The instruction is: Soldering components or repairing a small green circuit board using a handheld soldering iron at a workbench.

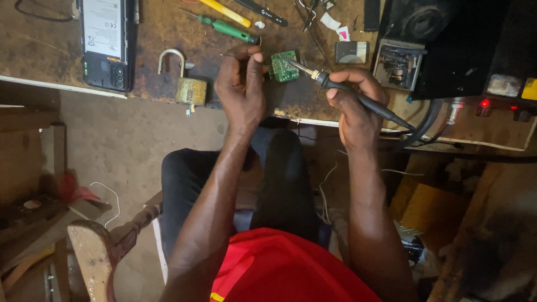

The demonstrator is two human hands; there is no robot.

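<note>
Near the top centre of the frame, on a worn brown workbench (pixel 168 33), a small green circuit board (pixel 283 66) lies just between the person's two hands. Left of the board, the left hand (pixel 241 84) is curled, its thumb and fingertips pinched together on a thin wire (pixel 229 55) that sticks out toward the left; its fingers sit right beside the board's left edge. Right of the board, the right hand (pixel 352 98) is closed in a pen-like grip round the dark handle of a soldering iron (pixel 335 85), whose metal tip slants up and left to the board's upper right edge; whether the tip actually touches the board I cannot tell. The iron's cable runs off toward the right edge of the bench.

Left of the left hand stands a brass padlock (pixel 187 84) with its shackle raised, and at upper left lies a phone (pixel 106 42) with its back cover off. Above the hands lie a green-handled screwdriver (pixel 229 29) and a yellow-handled tool (pixel 226 12). At right centre, a red indicator light (pixel 485 103) glows on a box. Below, dark trousers and a red shirt fill the lower centre
</note>
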